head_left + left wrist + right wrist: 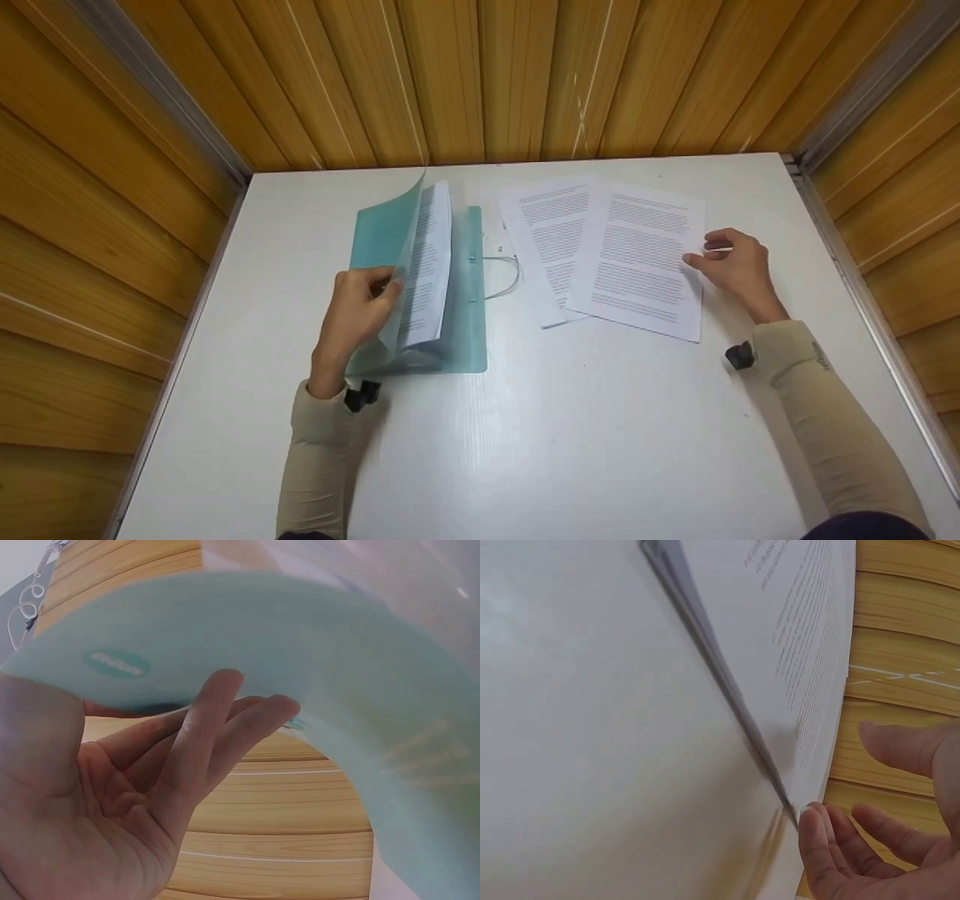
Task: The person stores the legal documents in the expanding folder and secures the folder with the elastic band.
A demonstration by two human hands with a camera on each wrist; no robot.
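A teal plastic folder (470, 345) lies on the left of the table with its translucent cover (247, 637) lifted and bent. My left hand (356, 315) pinches the edge of that cover, fingers and thumb at its free side. Inside the folder, a stack of printed paper (431, 262) stands partly raised. Two thin fastener prongs (514, 274) stick out past the folder's right edge. More printed sheets (645, 259) lie fanned to the right. At their right edge is my right hand (739, 270); in the right wrist view its fingertips (817, 847) meet the paper edge, thumb apart.
The white table (525, 450) is bordered by wood-panelled walls (517, 82) at the back and both sides. A second group of sheets (551, 247) lies partly under the right-hand sheets, close to the prongs.
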